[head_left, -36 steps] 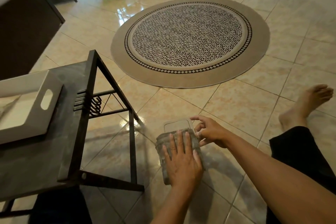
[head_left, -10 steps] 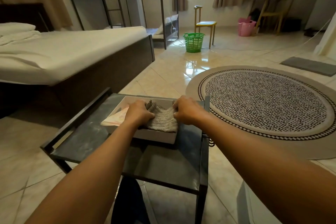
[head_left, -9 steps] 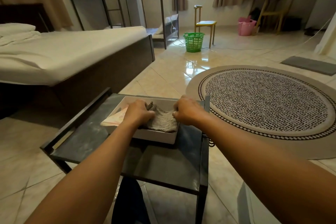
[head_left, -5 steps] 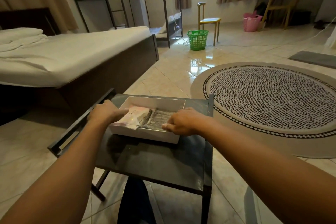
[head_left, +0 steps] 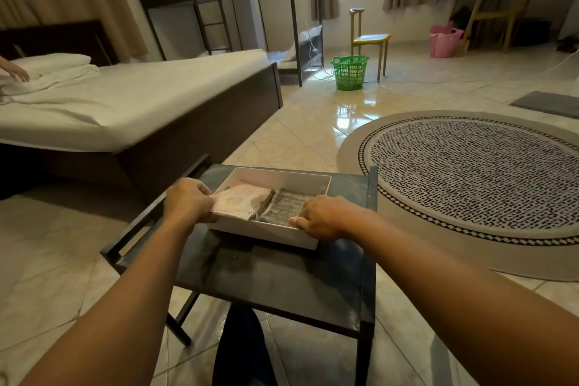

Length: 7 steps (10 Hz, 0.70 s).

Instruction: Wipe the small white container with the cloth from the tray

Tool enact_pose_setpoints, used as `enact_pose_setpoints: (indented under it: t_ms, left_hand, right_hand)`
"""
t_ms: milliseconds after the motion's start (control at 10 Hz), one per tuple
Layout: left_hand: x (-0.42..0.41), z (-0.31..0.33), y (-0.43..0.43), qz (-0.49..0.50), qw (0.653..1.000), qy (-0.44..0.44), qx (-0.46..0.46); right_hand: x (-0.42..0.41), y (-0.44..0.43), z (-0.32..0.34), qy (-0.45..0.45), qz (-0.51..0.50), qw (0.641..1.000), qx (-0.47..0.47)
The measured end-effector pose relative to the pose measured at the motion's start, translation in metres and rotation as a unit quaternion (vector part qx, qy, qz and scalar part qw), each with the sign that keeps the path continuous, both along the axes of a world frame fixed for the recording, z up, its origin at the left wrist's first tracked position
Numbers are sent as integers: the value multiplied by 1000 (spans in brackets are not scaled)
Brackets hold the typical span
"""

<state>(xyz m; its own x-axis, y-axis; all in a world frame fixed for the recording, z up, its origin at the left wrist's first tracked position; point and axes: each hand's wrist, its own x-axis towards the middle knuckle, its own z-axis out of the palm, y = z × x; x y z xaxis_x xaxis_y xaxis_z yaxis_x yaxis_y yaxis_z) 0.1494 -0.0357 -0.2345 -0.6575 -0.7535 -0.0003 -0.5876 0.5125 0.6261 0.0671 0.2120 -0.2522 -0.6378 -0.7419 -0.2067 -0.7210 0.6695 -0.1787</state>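
Gripping the shallow white rectangular tray (head_left: 324,184) on the dark low table (head_left: 282,276): my left hand (head_left: 187,201) clasps its left rim, my right hand (head_left: 319,216) its near-right corner. Folded grey cloth (head_left: 286,202) lies inside, nearest my right hand; small white container out of view.

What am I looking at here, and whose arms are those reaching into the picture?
No machine here: a person wears a camera on the head, so you see their own two arms from above. The left hand and right hand grip opposite sides of a white tray sitting on a small dark table. Inside the tray lie a pink packet and a folded grey cloth, side by side. Behind are a bed, a round rug and a green basket.
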Motion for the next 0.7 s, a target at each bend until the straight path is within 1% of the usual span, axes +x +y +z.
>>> enact_pose_setpoints:
  t_ms: [100,200,300,400,500,600,700]
  left_hand:
    - [2,0,7,-1,999,45,19]
    - [5,-4,8,10,997,52,54]
    - [6,-4,9,21,996,54,73]
    - [8,-5,10,21,996,58,65]
    - [14,-4,11,10,999,30,30]
    - [24,-1,18,-13,999,32,6]
    - [38,-5,27,16,993,79,-83]
  right_hand:
    - [1,0,0,3,-11,1000,-2]
    - [1,4,-2,5,-6,1000,-16]
    - [-2,10,-9,-24,-10,998,-59]
    - [-8,12,-15,-51,-19,993,-101]
    - [-11,15,-15,-51,-21,988,-146]
    - [-10,25,-3,-54,-36,968,-242]
    - [-2,48,26,-7,-43,931,-362]
